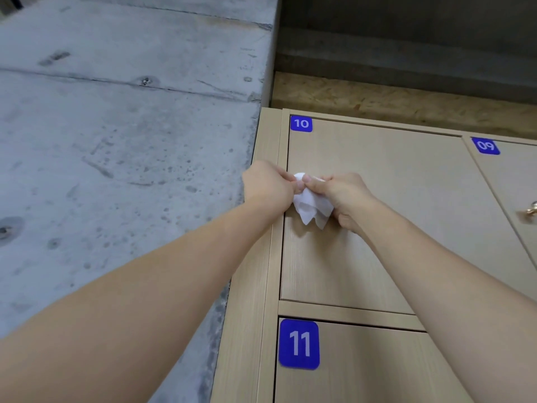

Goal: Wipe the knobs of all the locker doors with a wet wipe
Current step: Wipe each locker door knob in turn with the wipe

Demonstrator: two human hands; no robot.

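Head view shows both the left hand and right hand pinching the bunched wet wipe against door 10, its knob hidden, while door 09's brass knob and door 11 apparently wait.

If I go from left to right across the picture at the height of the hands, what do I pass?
Concrete wall → left hand → white wipe → right hand → door 10 → gold knob on door 09.

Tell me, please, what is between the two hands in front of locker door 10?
In the head view, a crumpled white wet wipe lies between the left hand and the right hand; both pinch it against door 10. No knob shows there.
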